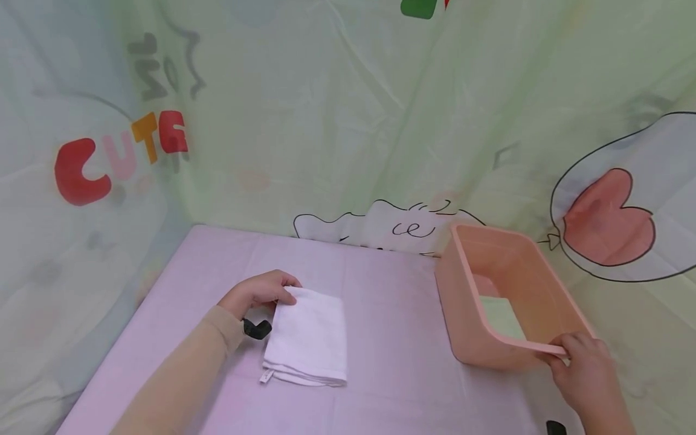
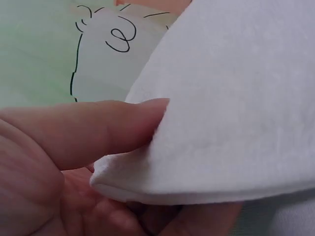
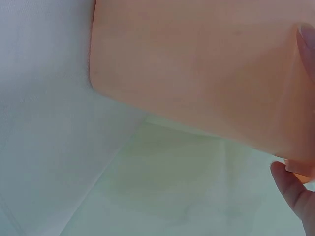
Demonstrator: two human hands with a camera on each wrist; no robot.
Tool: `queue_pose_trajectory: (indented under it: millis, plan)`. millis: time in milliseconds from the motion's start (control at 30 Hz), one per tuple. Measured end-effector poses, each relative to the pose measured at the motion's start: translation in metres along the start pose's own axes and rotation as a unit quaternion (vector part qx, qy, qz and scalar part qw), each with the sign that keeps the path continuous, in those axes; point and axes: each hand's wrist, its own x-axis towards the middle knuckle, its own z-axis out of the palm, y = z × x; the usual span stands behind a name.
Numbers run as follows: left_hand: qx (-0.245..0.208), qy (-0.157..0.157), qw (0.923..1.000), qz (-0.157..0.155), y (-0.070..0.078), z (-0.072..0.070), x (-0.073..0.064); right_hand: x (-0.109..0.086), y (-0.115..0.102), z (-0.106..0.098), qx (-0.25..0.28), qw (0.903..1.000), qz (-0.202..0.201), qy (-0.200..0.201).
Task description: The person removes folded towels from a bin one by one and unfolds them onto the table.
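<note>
A folded white cloth [image 1: 310, 338] with a small tag at its lower left corner is held by my left hand [image 1: 263, 290] at its upper left corner. Up close in the left wrist view, the thumb [image 2: 123, 125] lies on top of the white cloth [image 2: 236, 108] and the fingers are beneath it. To the right, my right hand [image 1: 587, 371] grips the near rim of a peach plastic bin [image 1: 448, 308]. A pale green folded cloth [image 1: 500, 317] lies inside that bin. In the right wrist view, fingers [image 3: 290, 189] touch the bin [image 3: 197, 64] at its edge.
A pale pink sheet [image 1: 391, 338] covers the table. Printed curtains [image 1: 326, 121] hang behind it and along the left side. The bin stands at the table's right edge, close to the back curtain.
</note>
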Motion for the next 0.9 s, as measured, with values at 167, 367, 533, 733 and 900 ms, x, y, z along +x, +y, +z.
queue_pose_trajectory:
  millis: [167, 367, 533, 733, 900]
  plan:
    - [0.037, 0.023, 0.9990, 0.012, -0.003, -0.002, 0.004, -0.001, -0.002, -0.004, -0.026, 0.9975, 0.053, -0.040]
    - [0.100, 0.064, 0.9923, 0.035, -0.009, -0.003, 0.010, -0.005, -0.003, -0.005, -0.016, 0.9945, 0.087, -0.056]
    - [0.166, 0.102, 0.9801, 0.037, -0.005, -0.003, 0.008, -0.002, -0.007, -0.006, -0.012, 0.9887, 0.117, -0.093]
    - [0.218, 0.145, 0.9649, 0.019, -0.003, -0.002, 0.008, 0.005, -0.016, -0.015, -0.018, 0.9757, 0.141, -0.166]
    - [0.275, 0.171, 0.9460, 0.021, -0.004, 0.003, 0.007, 0.007, -0.031, -0.025, -0.015, 0.9801, 0.087, -0.178]
